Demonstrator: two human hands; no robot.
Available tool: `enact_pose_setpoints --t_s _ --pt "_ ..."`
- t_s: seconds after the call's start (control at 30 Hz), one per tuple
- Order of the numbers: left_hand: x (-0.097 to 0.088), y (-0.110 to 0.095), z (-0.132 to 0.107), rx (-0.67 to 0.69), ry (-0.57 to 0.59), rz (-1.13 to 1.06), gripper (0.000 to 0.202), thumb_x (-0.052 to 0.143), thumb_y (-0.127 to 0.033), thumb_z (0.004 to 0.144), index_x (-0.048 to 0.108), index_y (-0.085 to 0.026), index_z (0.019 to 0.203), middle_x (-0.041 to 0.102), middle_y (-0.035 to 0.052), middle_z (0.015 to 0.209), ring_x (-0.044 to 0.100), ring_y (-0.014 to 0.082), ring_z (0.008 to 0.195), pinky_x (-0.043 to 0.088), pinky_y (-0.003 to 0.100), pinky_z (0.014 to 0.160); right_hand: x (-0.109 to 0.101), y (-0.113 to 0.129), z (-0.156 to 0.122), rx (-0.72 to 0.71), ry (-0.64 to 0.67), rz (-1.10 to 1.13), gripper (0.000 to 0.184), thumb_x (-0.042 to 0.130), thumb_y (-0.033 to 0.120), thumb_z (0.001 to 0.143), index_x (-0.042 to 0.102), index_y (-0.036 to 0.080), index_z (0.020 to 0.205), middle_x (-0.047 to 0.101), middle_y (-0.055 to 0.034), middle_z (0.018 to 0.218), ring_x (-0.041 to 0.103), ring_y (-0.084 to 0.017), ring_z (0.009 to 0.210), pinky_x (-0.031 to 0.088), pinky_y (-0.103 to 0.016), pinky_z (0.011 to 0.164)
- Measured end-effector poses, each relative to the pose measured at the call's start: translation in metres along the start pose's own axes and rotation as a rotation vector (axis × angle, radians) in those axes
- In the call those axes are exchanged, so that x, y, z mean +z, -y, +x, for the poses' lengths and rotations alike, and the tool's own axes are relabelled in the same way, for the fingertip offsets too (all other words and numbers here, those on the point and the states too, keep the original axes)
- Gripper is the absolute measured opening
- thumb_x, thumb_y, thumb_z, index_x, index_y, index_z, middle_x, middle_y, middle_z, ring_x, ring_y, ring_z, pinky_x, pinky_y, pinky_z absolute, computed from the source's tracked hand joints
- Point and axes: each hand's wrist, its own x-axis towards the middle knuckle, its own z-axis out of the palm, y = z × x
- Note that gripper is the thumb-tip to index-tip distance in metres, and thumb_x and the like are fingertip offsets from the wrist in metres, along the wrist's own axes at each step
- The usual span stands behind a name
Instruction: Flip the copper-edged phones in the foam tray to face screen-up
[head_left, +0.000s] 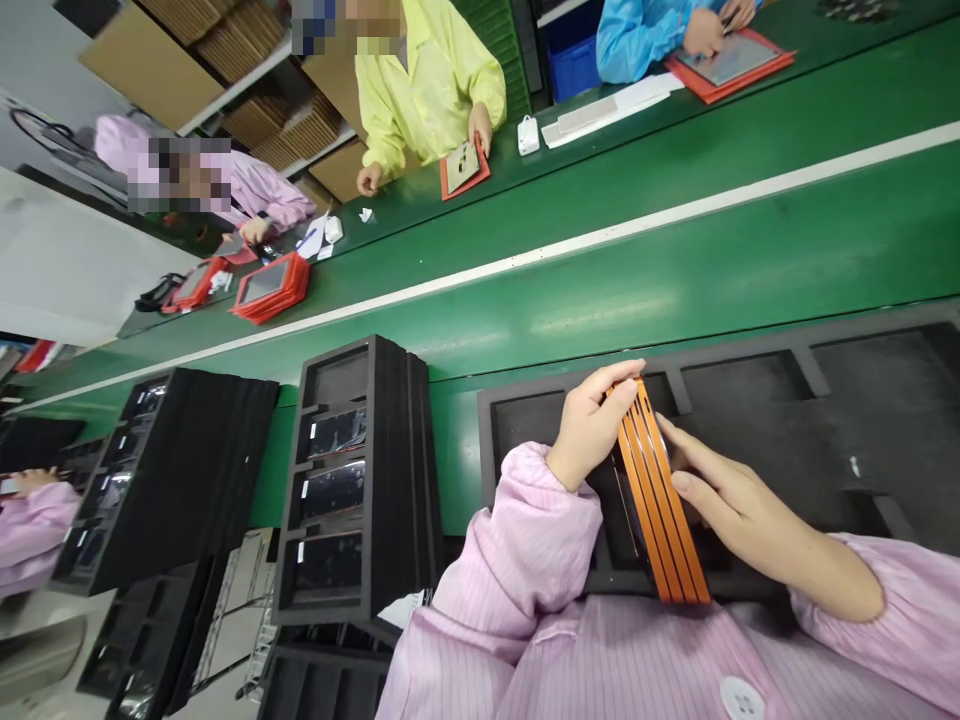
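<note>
Several orange-edged phones are stacked face to face and held on edge in front of my chest, above a black foam tray. My left hand is closed around the far end of the stack, its thumb across the orange edges. On the right side, my right hand presses its fingers and thumb against the outer face of the stack. One dark, thin-edged panel shows just left of the stack. The black foam tray has wide recesses, partly hidden by my hands and sleeves.
Tall stacks of black foam trays holding dark screens stand to my left, with another tray stack beyond. A green bench runs across. Opposite, people in yellow, blue and pink work with red-padded panels. A white box lies there.
</note>
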Motion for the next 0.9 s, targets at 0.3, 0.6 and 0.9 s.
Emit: enact_pose_setpoints --t_s 0.3,0.6,0.9 --pt "-0.002 -0.002 0.003 -0.009 0.039 0.053 0.015 0.055 -0.023 0.08 0.069 -0.02 0.083 0.072 0.0025 0.093 0.064 0.0163 0.092 0.047 0.029 0.087 -0.016 0.004 -0.001 -0.145 0.074 -0.194 0.049 0.034 0.022 0.091 0.037 0.023 0.14 0.067 -0.0071 0.091 0.066 -0.02 0.069 0.058 -0.035 0.06" --pt "0.012 0.007 0.004 0.009 -0.059 0.066 0.02 0.063 -0.03 0.077 0.065 -0.019 0.094 0.069 0.005 0.103 0.061 0.0191 0.099 0.044 0.035 0.095 -0.021 0.025 -0.002 -0.797 0.462 -0.355 0.045 0.046 -0.004 0.073 0.062 0.024 0.104 0.055 -0.0023 0.129 0.045 -0.024 0.124 0.034 -0.05 0.108" --pt "0.005 -0.026 -0.065 0.55 -0.056 0.007 0.049 0.049 -0.061 0.08 0.057 -0.024 0.111 0.064 0.008 0.105 0.059 0.0232 0.103 0.044 0.042 0.095 -0.044 0.052 0.01 -0.539 -0.08 0.161 0.032 0.068 0.036 0.081 0.054 0.032 0.109 0.066 -0.0031 0.101 0.062 -0.022 0.1 0.052 -0.041 0.091"
